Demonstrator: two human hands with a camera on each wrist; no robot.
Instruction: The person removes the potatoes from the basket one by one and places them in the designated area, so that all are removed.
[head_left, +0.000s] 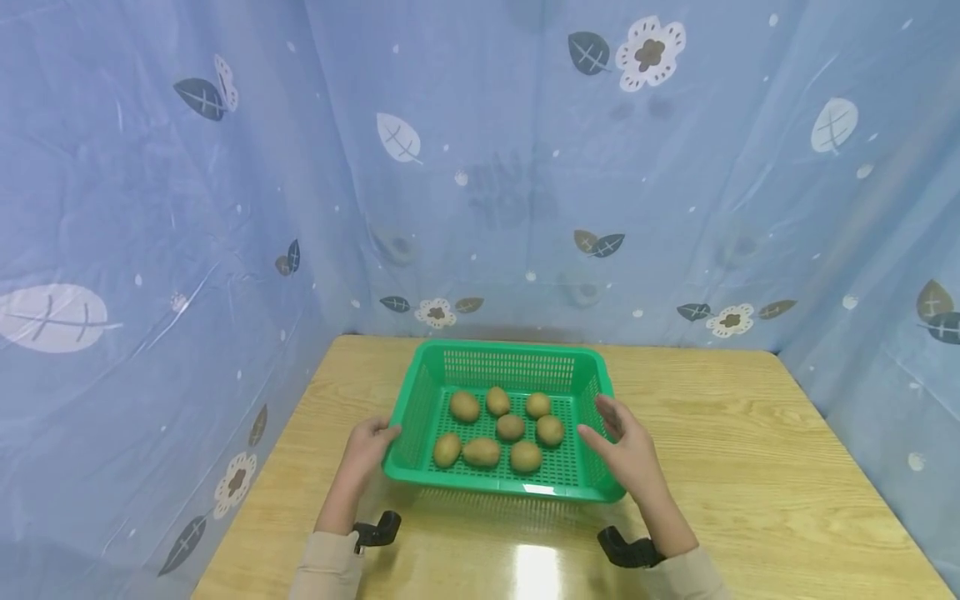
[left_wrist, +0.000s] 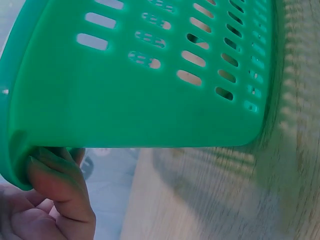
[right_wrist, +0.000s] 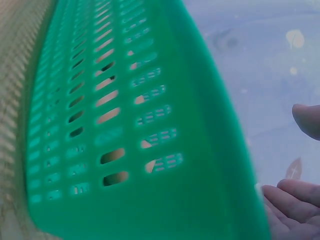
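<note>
A green plastic basket (head_left: 495, 487) with slotted walls sits on the table, and several brown potatoes (head_left: 482, 452) lie spread over its floor. At its left side my left hand (head_left: 365, 450) grips the rim. The left wrist view shows those fingers (left_wrist: 60, 180) curled under the lip of the basket (left_wrist: 125, 110). My right hand (head_left: 636, 457) is over the right rim, thumb and fingers spread apart with nothing between them. In the right wrist view that hand (right_wrist: 295, 212) appears beyond the rim of the basket (right_wrist: 200, 150), partly cut off by the frame.
Light wood table (head_left: 735, 442) extends on both sides of the basket. A blue patterned curtain (head_left: 525, 208) hangs behind the table and along both sides. Each wrist carries a black camera mount (head_left: 378, 529).
</note>
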